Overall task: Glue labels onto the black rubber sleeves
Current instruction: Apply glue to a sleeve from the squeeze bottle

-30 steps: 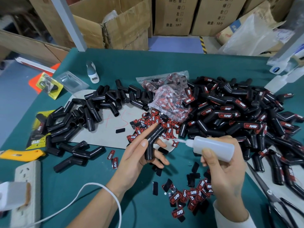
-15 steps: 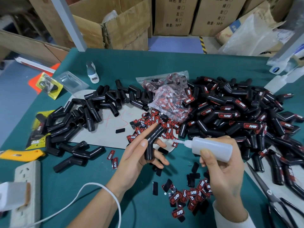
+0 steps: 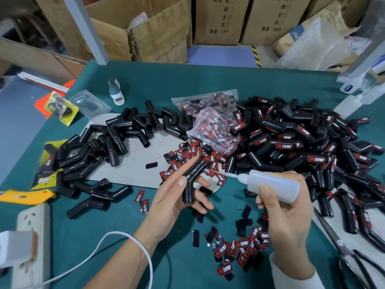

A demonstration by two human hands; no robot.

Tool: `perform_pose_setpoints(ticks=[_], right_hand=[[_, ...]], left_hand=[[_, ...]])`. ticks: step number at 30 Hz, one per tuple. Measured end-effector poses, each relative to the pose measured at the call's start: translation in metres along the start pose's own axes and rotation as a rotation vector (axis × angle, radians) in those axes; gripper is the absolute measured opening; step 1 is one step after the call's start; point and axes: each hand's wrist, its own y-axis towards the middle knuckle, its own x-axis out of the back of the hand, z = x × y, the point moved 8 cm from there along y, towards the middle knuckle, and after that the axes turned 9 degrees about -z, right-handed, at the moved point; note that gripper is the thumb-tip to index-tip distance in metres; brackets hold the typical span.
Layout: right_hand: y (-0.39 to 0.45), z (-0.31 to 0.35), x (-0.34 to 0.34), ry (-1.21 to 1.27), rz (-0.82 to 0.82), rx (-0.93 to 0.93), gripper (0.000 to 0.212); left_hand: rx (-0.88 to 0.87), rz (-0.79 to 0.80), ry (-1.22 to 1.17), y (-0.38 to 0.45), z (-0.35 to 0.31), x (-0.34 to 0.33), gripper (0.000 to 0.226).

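Glue bottle (image 3: 273, 187) edged leftward in right grip (image 3: 287, 213); left grip (image 3: 173, 197) holds sleeve (image 3: 192, 180); labels (image 3: 241, 247) read TAPER.

Piles at the sides, open green in the middle

Bare table (image 3: 100, 230) shows at lower middle; labelled sleeves (image 3: 302, 147) fill the right, plain sleeves (image 3: 100, 147) the left, loose labels (image 3: 239, 247) lie between.

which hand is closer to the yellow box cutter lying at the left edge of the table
Left. The left hand, holding a black rubber sleeve, is right of the yellow box cutter, with unlabeled sleeves between. The right hand, gripping the glue bottle, is farther right.
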Motion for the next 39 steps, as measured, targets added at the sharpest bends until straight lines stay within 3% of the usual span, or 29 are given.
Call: perform_pose_setpoints(ticks=[7,19,39], right_hand=[[0.0005,-0.0015,0.0014,0.011,-0.001,0.000,0.014],[-0.0003,-0.0009,0.0018,0.021,-0.013,-0.009,0.021],[0.0013,-0.0013,0.0020,0.013,-0.006,0.011,0.014]], left_hand=[[0.008,-0.003,-0.003,0.0004,0.0013,0.0009,0.047],[0.005,-0.011,0.000,0.0000,0.0020,0.0014,0.044],[0.008,-0.010,-0.003,0.0007,0.0031,0.0025,0.047]])
